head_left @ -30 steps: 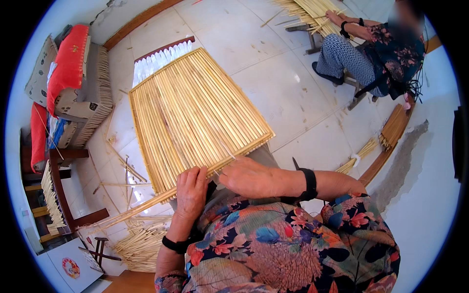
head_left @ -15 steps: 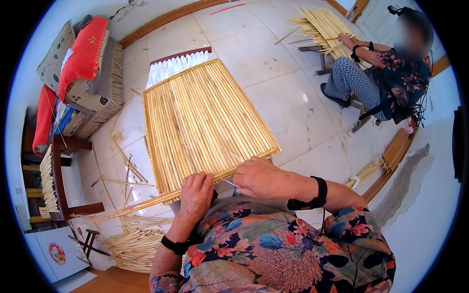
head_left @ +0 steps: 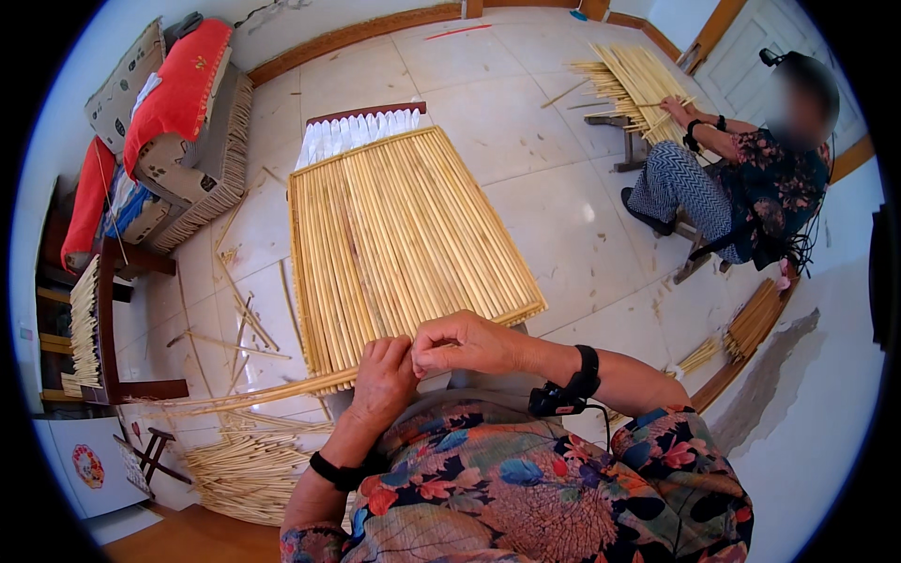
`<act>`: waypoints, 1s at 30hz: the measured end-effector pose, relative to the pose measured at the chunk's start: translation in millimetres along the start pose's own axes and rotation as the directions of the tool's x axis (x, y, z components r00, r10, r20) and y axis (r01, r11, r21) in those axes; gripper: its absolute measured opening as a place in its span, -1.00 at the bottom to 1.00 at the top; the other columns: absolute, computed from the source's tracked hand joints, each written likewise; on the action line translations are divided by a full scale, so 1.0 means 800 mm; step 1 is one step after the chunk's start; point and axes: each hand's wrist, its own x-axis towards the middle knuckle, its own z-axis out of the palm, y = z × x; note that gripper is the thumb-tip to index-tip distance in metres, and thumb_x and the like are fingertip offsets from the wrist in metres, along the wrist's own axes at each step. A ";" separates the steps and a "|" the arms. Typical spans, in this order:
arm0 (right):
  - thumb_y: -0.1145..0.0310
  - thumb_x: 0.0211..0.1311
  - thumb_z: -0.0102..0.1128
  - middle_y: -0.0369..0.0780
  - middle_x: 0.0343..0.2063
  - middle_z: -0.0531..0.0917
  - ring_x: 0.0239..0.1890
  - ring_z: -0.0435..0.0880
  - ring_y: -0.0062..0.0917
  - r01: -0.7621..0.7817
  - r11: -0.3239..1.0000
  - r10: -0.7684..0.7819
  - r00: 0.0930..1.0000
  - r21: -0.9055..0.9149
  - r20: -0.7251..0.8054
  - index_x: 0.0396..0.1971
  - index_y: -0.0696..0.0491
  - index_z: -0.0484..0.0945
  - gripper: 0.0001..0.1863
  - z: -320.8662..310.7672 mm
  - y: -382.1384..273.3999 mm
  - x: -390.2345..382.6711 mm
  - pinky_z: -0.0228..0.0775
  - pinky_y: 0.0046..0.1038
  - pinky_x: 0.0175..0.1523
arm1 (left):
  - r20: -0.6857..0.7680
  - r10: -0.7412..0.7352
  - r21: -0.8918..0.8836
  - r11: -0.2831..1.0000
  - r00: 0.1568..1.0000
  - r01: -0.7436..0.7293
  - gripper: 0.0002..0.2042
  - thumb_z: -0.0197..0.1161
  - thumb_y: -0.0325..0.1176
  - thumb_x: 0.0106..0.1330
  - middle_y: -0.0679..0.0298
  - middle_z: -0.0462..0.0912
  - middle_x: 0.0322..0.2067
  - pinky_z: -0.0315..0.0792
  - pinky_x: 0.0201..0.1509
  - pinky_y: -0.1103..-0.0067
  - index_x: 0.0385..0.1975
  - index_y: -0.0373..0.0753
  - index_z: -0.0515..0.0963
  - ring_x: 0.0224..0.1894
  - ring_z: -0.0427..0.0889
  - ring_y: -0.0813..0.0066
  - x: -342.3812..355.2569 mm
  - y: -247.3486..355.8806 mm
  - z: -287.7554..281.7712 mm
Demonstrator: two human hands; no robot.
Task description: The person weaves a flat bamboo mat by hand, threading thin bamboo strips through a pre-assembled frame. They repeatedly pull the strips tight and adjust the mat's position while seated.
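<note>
A flat mat of pale yellow stalks (head_left: 404,244), laid side by side within a bound edge, stretches out in front of me. My left hand (head_left: 383,383) grips its near edge, fingers curled over the rim. Several long thin stalks (head_left: 253,398) run out leftward from that hand along the edge. Right beside it, touching or nearly so, is my right hand (head_left: 462,342), its fingers closed in a pinch over the near edge. Whatever the right fingers hold is hidden.
Loose stalks (head_left: 249,474) lie heaped at lower left, beside a dark wooden frame (head_left: 111,328). A sofa with a red cover (head_left: 183,94) stands far left. At right a seated person (head_left: 751,178) handles another stalk mat (head_left: 648,89). Bundled stalks (head_left: 754,305) lie by the wall.
My right hand has moved left, up against my left hand. The thin pale strand or tool seen by its fingers earlier is out of sight. The whole view has shifted slightly.
</note>
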 end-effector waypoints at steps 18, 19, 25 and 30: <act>0.25 0.23 0.20 -0.16 -0.39 0.57 -0.35 0.57 -0.26 0.017 0.490 -0.345 0.922 -0.872 -0.176 -0.38 0.14 0.54 -0.77 -0.046 0.014 0.031 0.44 -0.28 -0.19 | -0.010 -0.005 0.027 1.000 1.000 0.005 -0.68 0.29 -0.39 0.10 0.20 0.51 -0.24 0.37 -0.11 0.39 -0.12 -0.30 0.53 -0.16 0.50 0.25 0.006 0.006 -0.007; 0.25 0.19 0.20 -0.10 -0.36 0.56 -0.30 0.57 -0.15 -0.078 0.333 -0.343 0.918 -0.940 -0.198 -0.38 0.13 0.55 -0.78 -0.073 0.012 0.030 0.43 -0.21 -0.15 | 0.002 -0.011 0.020 1.000 1.000 0.011 -0.67 0.29 -0.39 0.10 0.20 0.51 -0.23 0.37 -0.11 0.39 -0.11 -0.30 0.53 -0.16 0.50 0.26 0.006 0.006 -0.007; 0.27 0.14 0.21 -0.06 -0.29 0.60 -0.21 0.61 -0.14 -0.645 0.384 -0.181 0.649 -0.661 -0.739 -0.36 0.12 0.55 -0.79 -0.185 0.055 0.034 0.47 -0.19 -0.09 | 0.029 -0.013 0.012 1.000 0.999 0.013 -0.67 0.28 -0.40 0.11 0.20 0.52 -0.19 0.37 -0.10 0.39 -0.09 -0.31 0.52 -0.15 0.51 0.26 0.005 0.006 -0.008; 0.27 0.12 0.22 0.00 -0.30 0.60 -0.20 0.61 -0.11 -0.699 0.360 -0.114 0.624 -0.617 -0.773 -0.34 0.17 0.53 -0.74 -0.208 0.077 0.049 0.47 -0.18 -0.07 | 0.055 0.004 -0.004 1.000 0.998 -0.004 -0.68 0.25 -0.39 0.13 0.20 0.53 -0.20 0.37 -0.10 0.40 -0.09 -0.32 0.52 -0.15 0.52 0.27 0.005 0.002 -0.007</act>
